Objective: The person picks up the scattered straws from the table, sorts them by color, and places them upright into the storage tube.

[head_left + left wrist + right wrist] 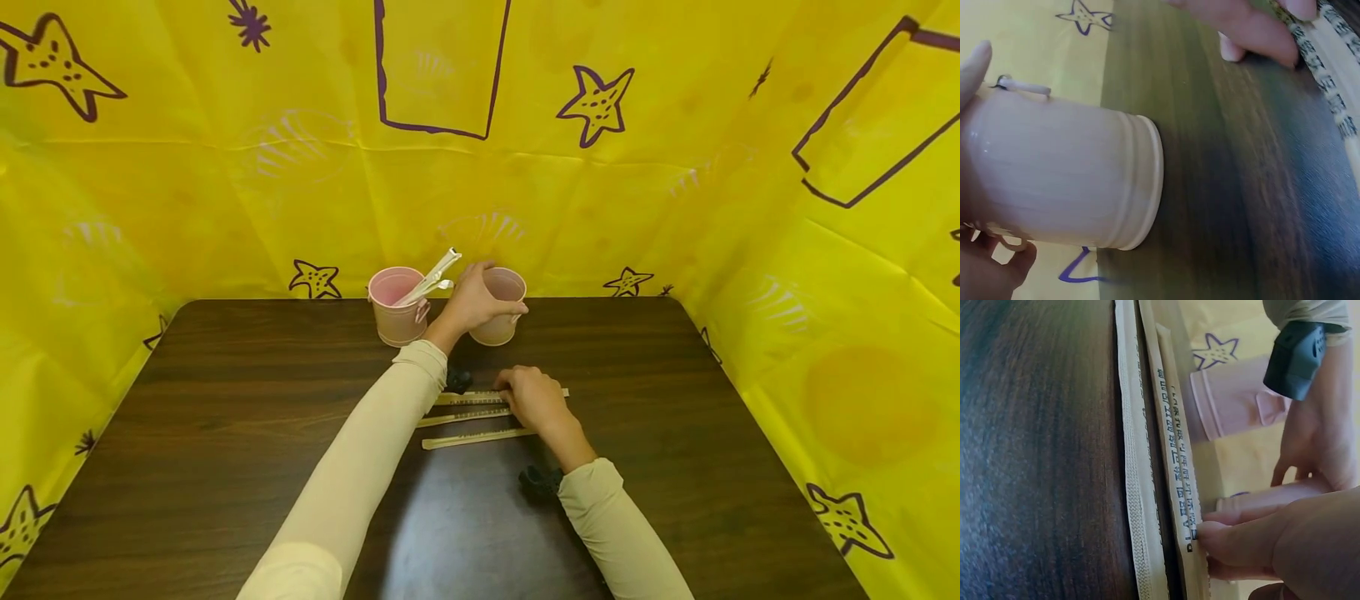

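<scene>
My left hand (pixel 472 302) is spread around the rim of the right-hand pink bucket (pixel 493 330), thumb on one side and fingers on the other. The bucket stands upright at the back of the table; its pale side (pixel 1054 172) fills much of the left wrist view. Lower down, my right hand (pixel 536 402) reaches over several paper-wrapped straws lying side by side. In the right wrist view, its thumb and fingers pinch the edge of a printed wrapped straw (pixel 1179 469). Another wrapped straw (pixel 1135 450) lies alongside it. The nearest straw (pixel 472 439) lies apart, toward me.
A second pink bucket (pixel 400 325) stands to the left, with wrapped straws (pixel 437 277) leaning out of its top. The dark wooden table (pixel 225 417) meets yellow sheeting (pixel 690 208) with starfish drawings at the back and sides. My left forearm crosses the table diagonally.
</scene>
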{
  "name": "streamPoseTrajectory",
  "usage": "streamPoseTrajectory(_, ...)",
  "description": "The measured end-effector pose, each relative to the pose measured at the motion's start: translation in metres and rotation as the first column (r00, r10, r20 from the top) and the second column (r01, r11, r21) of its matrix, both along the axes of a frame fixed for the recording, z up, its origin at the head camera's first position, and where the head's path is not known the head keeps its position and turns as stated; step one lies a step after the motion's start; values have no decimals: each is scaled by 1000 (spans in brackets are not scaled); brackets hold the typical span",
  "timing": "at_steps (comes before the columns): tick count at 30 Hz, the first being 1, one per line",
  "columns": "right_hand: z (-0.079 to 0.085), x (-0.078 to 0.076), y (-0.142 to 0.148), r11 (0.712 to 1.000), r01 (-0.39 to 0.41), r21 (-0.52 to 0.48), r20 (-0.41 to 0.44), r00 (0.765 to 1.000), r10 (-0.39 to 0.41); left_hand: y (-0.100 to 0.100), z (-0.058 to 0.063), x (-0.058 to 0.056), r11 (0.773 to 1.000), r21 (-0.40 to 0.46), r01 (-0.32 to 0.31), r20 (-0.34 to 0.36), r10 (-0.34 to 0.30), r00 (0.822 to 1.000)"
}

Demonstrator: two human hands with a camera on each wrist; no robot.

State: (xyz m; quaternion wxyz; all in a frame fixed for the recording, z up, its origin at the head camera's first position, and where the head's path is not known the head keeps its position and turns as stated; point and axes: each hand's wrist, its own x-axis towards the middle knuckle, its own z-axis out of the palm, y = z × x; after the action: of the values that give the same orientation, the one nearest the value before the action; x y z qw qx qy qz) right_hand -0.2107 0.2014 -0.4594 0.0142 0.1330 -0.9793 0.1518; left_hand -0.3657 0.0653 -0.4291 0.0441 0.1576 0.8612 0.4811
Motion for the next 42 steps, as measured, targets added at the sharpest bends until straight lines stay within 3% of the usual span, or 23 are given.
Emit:
streamPoseTrajectory(5, 2, 0, 0, 999, 40, 16, 0, 999, -40, -2, -2, 3, 998, 58, 1, 7, -1, 1000)
streamPoseTrajectory(12, 1, 0, 0, 997, 35, 66, -20, 999, -34, -2, -4, 4, 992, 130, 2, 55, -9, 998)
streamPoseTrajectory(16, 0, 2, 2, 999, 30, 39, -11, 999, -30, -2, -6, 7, 985, 170, 19, 97, -36, 995)
streamPoseTrajectory(21, -5, 4, 10, 1000, -4, -7, -1, 1000, 4, -3, -7, 9, 987, 154, 39, 125, -58, 990)
streamPoseTrajectory(26, -4, 2, 19, 999, -50, 9, -12, 999, 50, -4, -7, 6, 991, 125, 53, 116, -67, 991)
streamPoseTrajectory(33, 11, 9, 39, 998, -55, 42, 2, 998, 55, -5, -7, 3, 990, 129, 57, 104, -71, 992)
streamPoseTrajectory(42, 30, 22, 90, 990, -97, -103, 112, 988, 108, -7, -7, 2, 991, 121, 60, 96, -72, 993)
